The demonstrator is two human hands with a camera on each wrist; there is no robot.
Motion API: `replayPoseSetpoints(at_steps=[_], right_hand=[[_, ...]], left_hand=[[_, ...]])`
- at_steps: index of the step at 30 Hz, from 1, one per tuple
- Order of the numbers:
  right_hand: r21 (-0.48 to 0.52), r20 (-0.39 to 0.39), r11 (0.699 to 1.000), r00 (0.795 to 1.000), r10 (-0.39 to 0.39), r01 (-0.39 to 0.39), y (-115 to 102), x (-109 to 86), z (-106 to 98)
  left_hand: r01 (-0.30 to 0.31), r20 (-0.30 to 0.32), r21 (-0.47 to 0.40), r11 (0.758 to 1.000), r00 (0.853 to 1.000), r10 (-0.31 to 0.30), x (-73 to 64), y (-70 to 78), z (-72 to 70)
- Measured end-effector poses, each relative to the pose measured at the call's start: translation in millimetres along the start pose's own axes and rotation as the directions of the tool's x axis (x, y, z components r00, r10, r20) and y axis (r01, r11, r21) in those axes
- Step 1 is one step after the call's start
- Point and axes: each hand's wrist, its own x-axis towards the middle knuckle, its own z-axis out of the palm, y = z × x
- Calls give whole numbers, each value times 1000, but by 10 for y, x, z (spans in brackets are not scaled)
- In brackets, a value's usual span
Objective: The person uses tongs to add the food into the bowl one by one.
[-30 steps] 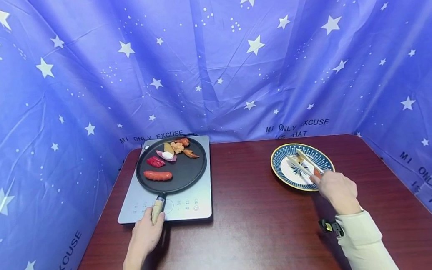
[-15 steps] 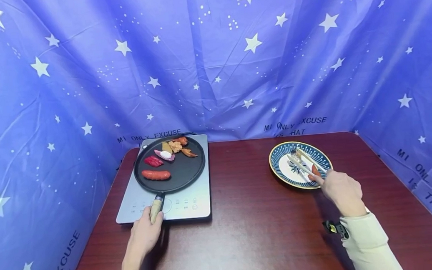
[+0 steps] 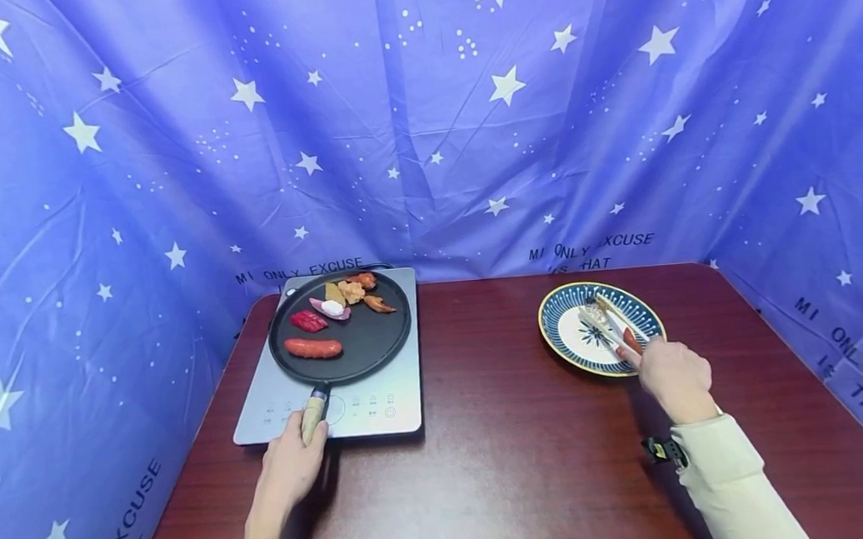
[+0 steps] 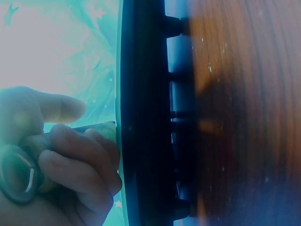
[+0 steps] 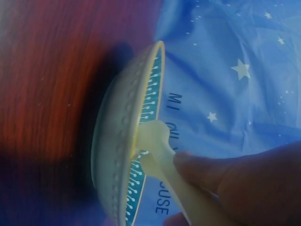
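Note:
My left hand [image 3: 292,459] grips the pale handle [image 3: 312,418] of a round black frying pan [image 3: 362,358]; the left wrist view shows curled fingers [image 4: 80,160] round it. In the pan lie a sausage [image 3: 313,348], a red piece [image 3: 308,321], a purple-and-white piece [image 3: 331,309] and several brown pieces [image 3: 352,292]. My right hand [image 3: 677,379] holds cream tongs [image 5: 162,148] over a blue-and-white plate [image 3: 565,345] with a yellow rim. The tongs' tips straddle a small greyish-brown piece [image 3: 596,311]. An orange-red piece [image 3: 631,340] lies nearer the hand, partly hidden by the tongs.
Under the pan sits a silver induction cooktop [image 3: 404,413] on the left of the reddish-brown table [image 3: 484,383]. Blue curtains [image 3: 451,118] with white stars close off the back and both sides.
The right hand and tongs shifted slightly toward the right, then back left, with the tips staying over the plate. The left hand keeps its grip on the pan handle. The camera moved a little.

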Motion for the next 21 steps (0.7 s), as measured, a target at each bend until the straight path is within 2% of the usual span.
replayPoseSetpoints(at_steps=[5, 13, 21], right_hand=[[-1, 16, 1000, 1000, -14, 14, 9, 17, -30], [-14, -21, 999, 999, -33, 33, 101, 16, -127], [-22, 47, 999, 999, -25, 26, 205, 17, -115]], left_hand=[[-7, 3, -6, 1000, 1000, 7, -1, 0, -9], [-8, 0, -5, 1000, 1000, 8, -2, 3, -18], [2, 11, -10, 1000, 1000, -2, -7, 5, -13]])
